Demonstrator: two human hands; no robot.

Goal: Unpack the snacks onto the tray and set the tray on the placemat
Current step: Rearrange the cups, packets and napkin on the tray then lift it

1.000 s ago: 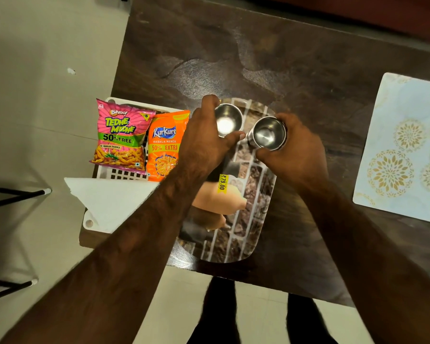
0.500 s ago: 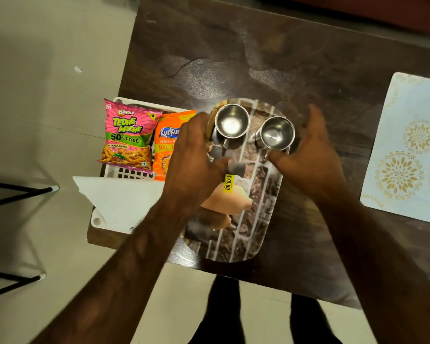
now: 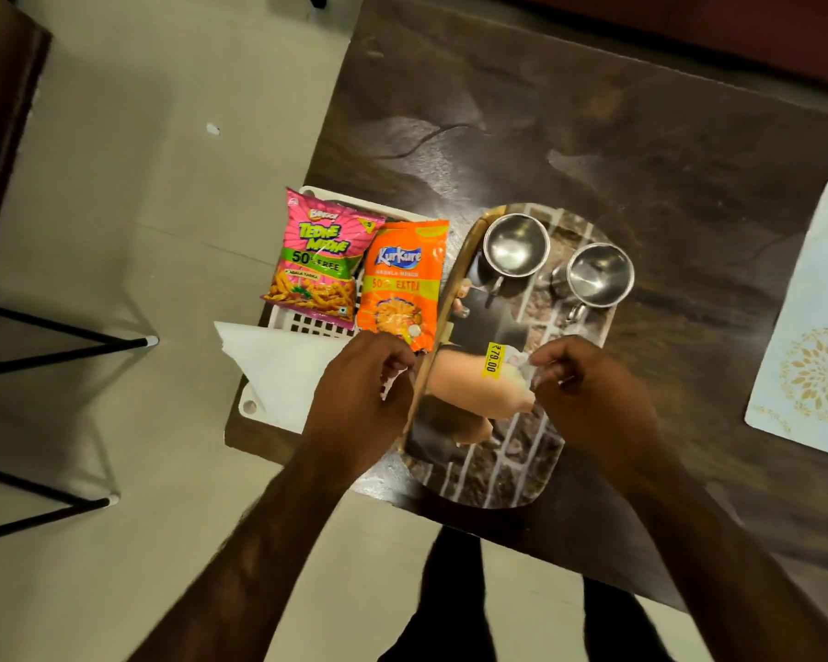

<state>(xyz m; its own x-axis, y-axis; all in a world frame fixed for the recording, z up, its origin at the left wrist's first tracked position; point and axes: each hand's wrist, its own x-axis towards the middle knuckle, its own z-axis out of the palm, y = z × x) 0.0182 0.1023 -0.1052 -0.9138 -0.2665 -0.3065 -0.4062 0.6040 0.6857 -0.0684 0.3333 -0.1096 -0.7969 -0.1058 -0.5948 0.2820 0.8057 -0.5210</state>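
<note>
Dark wood table (image 3: 593, 136), seen top-down. Oval brick-print tray (image 3: 522, 461) sits at the near edge of the table, not on the placemat (image 3: 813, 327), which lies well apart at the right edge. Tray holds two empty steel mugs upright at its far end, left mug (image 3: 515, 246) and right mug (image 3: 596, 274), close but apart, plus two tan bottles lying on their sides near the middle: upper bottle (image 3: 479, 384) with a yellow price sticker (image 3: 492, 358), lower bottle (image 3: 469, 427) just beside it. White slotted basket (image 3: 316, 322) left of the tray, touching it or nearly; inside it the pink Bingo packet (image 3: 321, 260) and orange Kurkure packet (image 3: 397, 284), side by side, and white paper napkins (image 3: 278, 365) at its near end. Left hand (image 3: 359, 394) over the basket/tray boundary, fingers curled together, pinching something white; cannot tell what. Right hand (image 3: 589, 398) over the tray beside the upper bottle, fingers curled in loosely, nothing clearly gripped.
</note>
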